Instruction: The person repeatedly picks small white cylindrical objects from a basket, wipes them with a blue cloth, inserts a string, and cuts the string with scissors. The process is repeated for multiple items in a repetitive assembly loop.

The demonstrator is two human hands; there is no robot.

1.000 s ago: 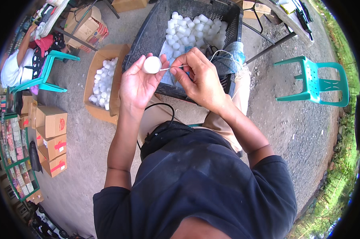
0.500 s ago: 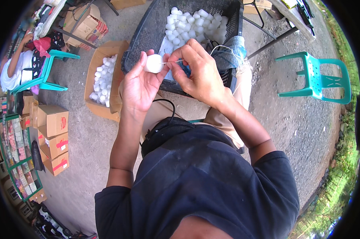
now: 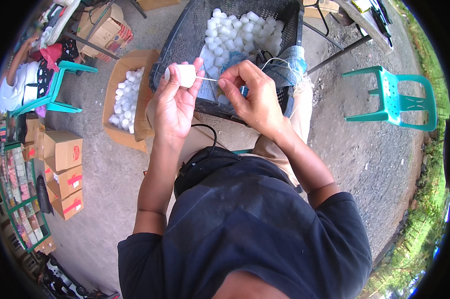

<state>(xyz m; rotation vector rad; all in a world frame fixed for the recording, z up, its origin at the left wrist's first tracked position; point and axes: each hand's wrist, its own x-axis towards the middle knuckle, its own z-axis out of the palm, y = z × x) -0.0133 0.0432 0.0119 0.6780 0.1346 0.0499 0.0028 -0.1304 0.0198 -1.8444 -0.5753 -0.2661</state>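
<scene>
My left hand is closed around a small white cylinder, its thumb on the near side and its fingers behind. A thin white string runs taut from the cylinder's right end. The string's other end sits between the thumb and forefinger of my right hand. Both hands are over the near edge of a black plastic crate. Many similar white cylinders are heaped inside it. Beside my right hand, blue cloth hangs over the crate's right side with loose white string on it.
Left of the crate, a cardboard box holds more white cylinders. Stacked cartons stand farther left. A seated person is on a green chair at far left. Another green chair is at right. Table legs flank the crate.
The cylinder has turned sideways in my left hand and shifted slightly left. My right hand has moved a little right and down, and more string shows between the hands.
</scene>
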